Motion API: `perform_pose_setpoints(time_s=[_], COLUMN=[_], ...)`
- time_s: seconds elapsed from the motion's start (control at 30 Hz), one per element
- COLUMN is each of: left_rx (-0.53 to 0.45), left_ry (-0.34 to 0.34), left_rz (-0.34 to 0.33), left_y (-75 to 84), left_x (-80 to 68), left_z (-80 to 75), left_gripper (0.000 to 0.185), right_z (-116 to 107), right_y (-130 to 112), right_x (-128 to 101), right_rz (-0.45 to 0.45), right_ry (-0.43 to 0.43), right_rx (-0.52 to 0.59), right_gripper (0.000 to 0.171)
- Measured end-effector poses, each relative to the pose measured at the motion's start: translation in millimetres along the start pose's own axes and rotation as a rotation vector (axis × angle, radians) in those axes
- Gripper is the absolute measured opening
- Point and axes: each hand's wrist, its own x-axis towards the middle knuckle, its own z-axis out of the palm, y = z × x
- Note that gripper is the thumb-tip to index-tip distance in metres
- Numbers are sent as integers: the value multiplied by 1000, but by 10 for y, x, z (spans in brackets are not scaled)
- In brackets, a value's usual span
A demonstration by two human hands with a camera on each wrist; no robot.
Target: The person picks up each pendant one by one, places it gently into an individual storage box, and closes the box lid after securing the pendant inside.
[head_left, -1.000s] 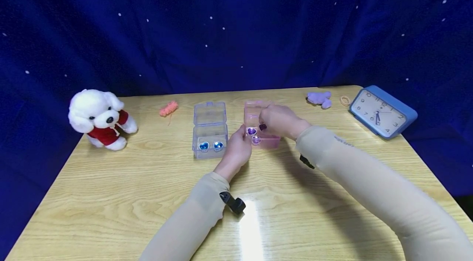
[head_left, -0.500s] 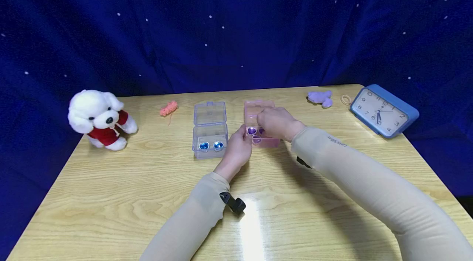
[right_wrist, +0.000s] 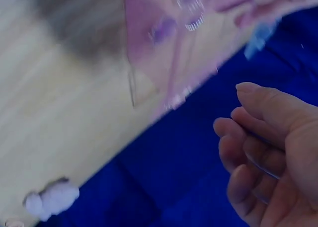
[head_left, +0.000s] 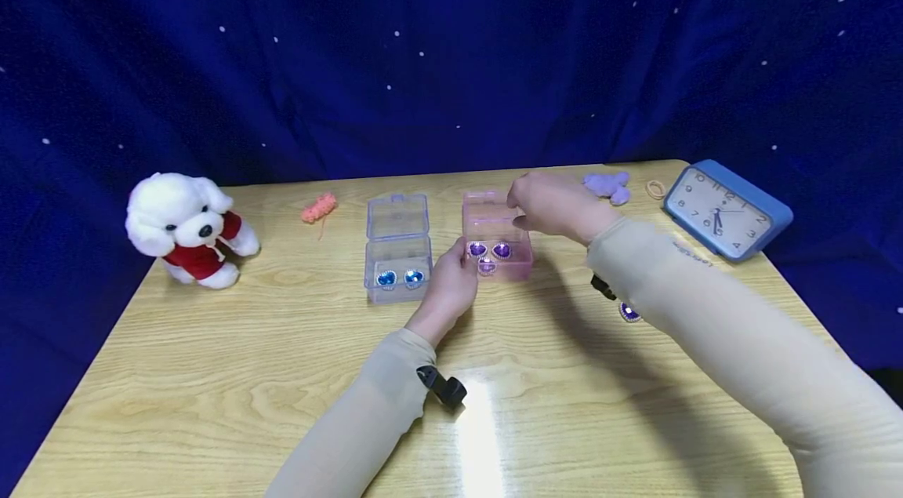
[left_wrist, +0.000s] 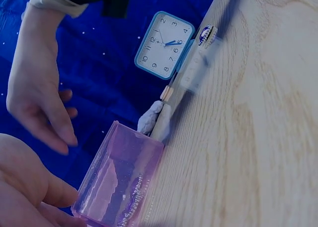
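A pink clear box (head_left: 520, 269) stands open at mid table with three purple heart gems (head_left: 502, 250) inside. My left hand (head_left: 451, 286) holds its near left corner; its fingers (left_wrist: 30, 197) lie against the box wall (left_wrist: 119, 182). My right hand (head_left: 553, 204) hovers above the box's far right side, fingers loosely curled (right_wrist: 268, 152) and empty. Seen from the left wrist, the right hand (left_wrist: 39, 103) hangs above the box. Another purple gem (head_left: 629, 313) lies on the table beneath my right forearm.
A clear box (head_left: 399, 247) holding two blue gems (head_left: 386, 278) stands left of the pink one. A white plush dog (head_left: 186, 227) sits far left, an orange tuft (head_left: 319, 208) behind. A blue clock (head_left: 723, 209), a purple plush (head_left: 608, 186) and a small ring (head_left: 657, 189) lie at the right.
My right hand has let go of a purple gem inside the pink box and risen up and back to the right. The left hand stays on the box.
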Motion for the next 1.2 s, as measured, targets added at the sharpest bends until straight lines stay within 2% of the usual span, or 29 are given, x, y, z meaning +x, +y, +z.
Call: perform_pose_setpoints(time_s=[0.13,0.23,0.33,0.43,0.57,0.7,0.93,1.2], left_rx=[5,8,12,11,4,-12,-16,-6], left_ry=[2,0,0,2,9,13,23,23], left_rz=[-8,-11,-11,-15,-13,4,-4,-10], left_y=[-1,5,10,5,-23,-52,-68,-59], left_x=[1,0,0,0,5,20,20,31], left_z=[4,-3,-29,-56,-77,-92,-89,-90], left_gripper=[54,54,55,55,55,54,54,54], right_z=[-149,-185,-168,-109,54,306,754,974], right_y=[154,276,396,515,648,699,654,576], right_x=[-173,-354,-535,-709,-922,-1115,-1374,-1462], right_rz=[32,23,-22,-64,-37,14,75,88], right_ry=[37,63,78,79,67,81,51,76], right_rx=[-14,-2,0,-12,45,153,245,253], right_gripper=[6,21,28,24,8,19,30,34])
